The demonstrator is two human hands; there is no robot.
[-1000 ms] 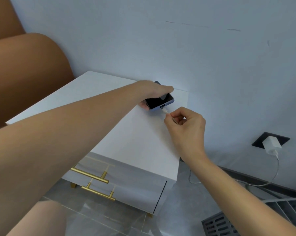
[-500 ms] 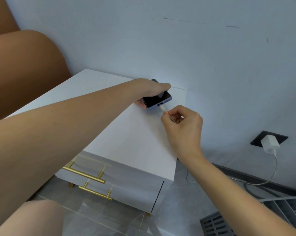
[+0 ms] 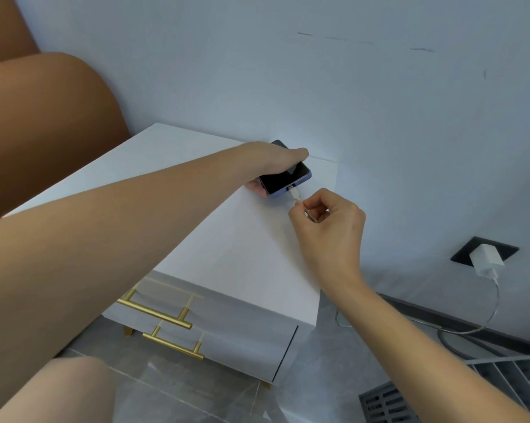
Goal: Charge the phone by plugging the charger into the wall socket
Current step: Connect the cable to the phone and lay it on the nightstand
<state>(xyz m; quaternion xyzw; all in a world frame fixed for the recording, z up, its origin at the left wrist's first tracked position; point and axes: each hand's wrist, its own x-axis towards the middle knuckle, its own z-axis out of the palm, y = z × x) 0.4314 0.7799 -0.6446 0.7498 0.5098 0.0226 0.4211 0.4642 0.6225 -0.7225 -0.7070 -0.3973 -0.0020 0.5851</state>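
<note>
Right hand (image 3: pixel 328 227): near the nightstand's (image 3: pixel 233 254) right edge, pinching the cable plug (image 3: pixel 295 194), tip at the phone's port.
Left hand (image 3: pixel 270 161): grasping phone (image 3: pixel 285 180), far corner of nightstand top.
Charger (image 3: pixel 485 260): seated in wall socket (image 3: pixel 465 253), right of nightstand.
Drawers: closed; contents unseen.

On the white worktop (image 3: pixel 242 239) lies a phone (image 3: pixel 283 178) with black screen and blue edge. Right of the worktop, a white charger (image 3: pixel 485 259) sits in a black socket (image 3: pixel 465 254). Gold drawer handles (image 3: pixel 157 312).
</note>
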